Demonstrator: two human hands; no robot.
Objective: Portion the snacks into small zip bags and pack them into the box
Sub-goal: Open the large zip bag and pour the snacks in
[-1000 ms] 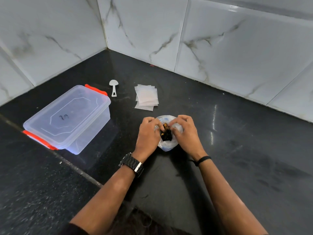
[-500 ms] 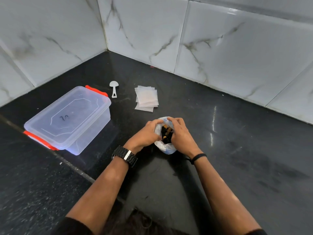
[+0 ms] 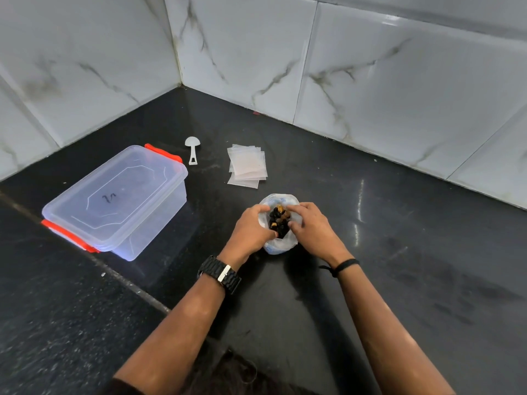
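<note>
Black stone counter [image 3: 399, 280] (glossy), white marble-veined wall tiles [image 3: 399, 81].

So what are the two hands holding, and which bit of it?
Both hold the white plastic snack bag by its open rim: left hand on the left edge, right hand on the right, spreading it open.

You look down at a black stone counter [image 3: 427, 252], polished and speckled, with a pale seam [image 3: 122, 280] running diagonally across its left part. Two walls [image 3: 399, 89] of large white tiles with grey marble veining meet in a corner [image 3: 180, 81] at the back of the counter. Light glints in a bright streak [image 3: 360, 206] on the stone and along the top of the right-hand tiles.
</note>
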